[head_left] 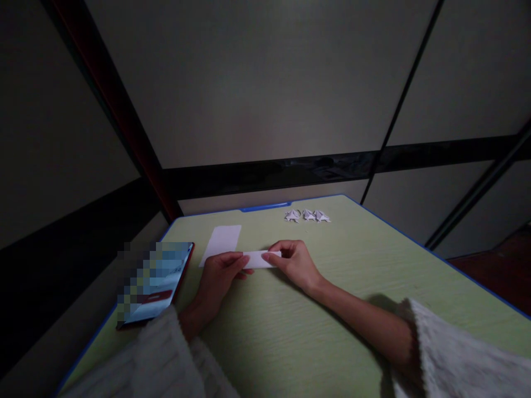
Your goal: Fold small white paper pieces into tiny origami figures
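Observation:
A narrow folded strip of white paper (259, 260) lies on the pale green table (315, 326). My left hand (218, 279) presses its left end with the fingertips together. My right hand (292, 260) pinches the strip's right end between thumb and fingers. Both wrists come out of fuzzy white sleeves. A second white paper sheet (221, 243) lies flat just behind my left hand.
A phone (155, 282) in a red case, screen lit, rests at the table's left edge. Three small folded white paper figures (307, 215) sit in a row near the far edge, beside a blue handle (265, 207). Dark frame bars and pale wall panels surround the table.

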`<state>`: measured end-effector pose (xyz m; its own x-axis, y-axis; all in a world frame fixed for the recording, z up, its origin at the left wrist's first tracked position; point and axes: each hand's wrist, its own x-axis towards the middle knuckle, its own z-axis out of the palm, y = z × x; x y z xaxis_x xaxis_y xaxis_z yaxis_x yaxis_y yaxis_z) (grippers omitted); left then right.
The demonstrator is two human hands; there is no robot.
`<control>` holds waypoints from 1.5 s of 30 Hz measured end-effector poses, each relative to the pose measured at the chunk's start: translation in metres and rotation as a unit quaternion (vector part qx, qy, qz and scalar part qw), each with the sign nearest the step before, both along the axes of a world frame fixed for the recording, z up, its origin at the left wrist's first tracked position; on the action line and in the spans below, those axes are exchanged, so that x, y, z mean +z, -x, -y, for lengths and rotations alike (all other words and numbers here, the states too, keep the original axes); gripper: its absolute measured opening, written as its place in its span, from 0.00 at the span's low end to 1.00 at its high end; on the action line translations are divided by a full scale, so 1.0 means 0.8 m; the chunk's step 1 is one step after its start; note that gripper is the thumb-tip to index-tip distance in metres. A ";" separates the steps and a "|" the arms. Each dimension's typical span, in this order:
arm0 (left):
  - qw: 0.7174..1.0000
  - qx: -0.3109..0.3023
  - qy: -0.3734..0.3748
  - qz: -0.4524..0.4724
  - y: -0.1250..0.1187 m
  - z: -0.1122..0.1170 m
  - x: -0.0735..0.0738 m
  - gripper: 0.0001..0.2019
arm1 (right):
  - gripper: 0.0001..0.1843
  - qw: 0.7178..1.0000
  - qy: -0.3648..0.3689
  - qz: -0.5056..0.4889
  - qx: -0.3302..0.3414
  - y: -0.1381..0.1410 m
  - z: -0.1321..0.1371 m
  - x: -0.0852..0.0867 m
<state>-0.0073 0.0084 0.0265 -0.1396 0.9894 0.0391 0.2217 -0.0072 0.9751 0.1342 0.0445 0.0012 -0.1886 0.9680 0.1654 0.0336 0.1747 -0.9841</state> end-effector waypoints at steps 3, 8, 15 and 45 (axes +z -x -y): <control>0.999 0.021 -0.015 -0.021 0.000 0.002 0.004 0.07 | 0.11 0.999 0.024 -0.035 -0.005 0.001 -0.002 -0.001; 0.997 0.048 -0.030 -0.060 -0.001 0.005 0.010 0.07 | 0.11 0.992 0.083 -0.092 -0.028 0.002 0.000 0.002; 0.994 0.047 -0.046 -0.087 -0.001 0.007 0.015 0.08 | 0.10 0.983 0.116 -0.138 -0.041 0.004 0.004 0.004; 0.986 -0.128 -0.037 -0.102 -0.001 0.003 -0.024 0.07 | 0.15 0.990 -0.026 -0.138 0.001 -0.001 0.004 0.007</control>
<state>-0.0068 0.0059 0.0071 0.1318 0.9846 0.1148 0.3953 -0.1584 0.9048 0.1349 0.0411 0.0065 -0.1318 0.9566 0.2600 -0.2352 0.2247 -0.9456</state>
